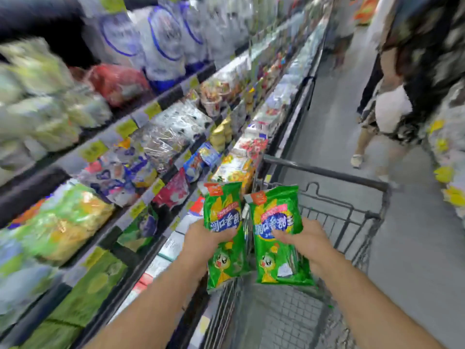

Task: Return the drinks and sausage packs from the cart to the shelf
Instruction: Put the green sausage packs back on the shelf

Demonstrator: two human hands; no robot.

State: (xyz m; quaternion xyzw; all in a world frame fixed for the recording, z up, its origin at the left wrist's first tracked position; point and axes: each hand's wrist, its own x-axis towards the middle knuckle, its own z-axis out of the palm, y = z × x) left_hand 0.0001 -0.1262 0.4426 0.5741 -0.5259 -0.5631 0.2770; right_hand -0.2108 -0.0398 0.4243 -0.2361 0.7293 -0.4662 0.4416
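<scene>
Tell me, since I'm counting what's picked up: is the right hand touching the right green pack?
Touching. The head view shows the right hand with fingers wrapped across the front of the right green pack, lifted above the cart.

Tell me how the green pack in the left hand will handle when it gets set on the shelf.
The green pack looks like glossy film, so it is probably slippery. The left hand grips it mid-body and it holds its shape, which suggests firm contents. It is flat and tall, so stood on end it would likely topple; laying it down seems safer.
</scene>
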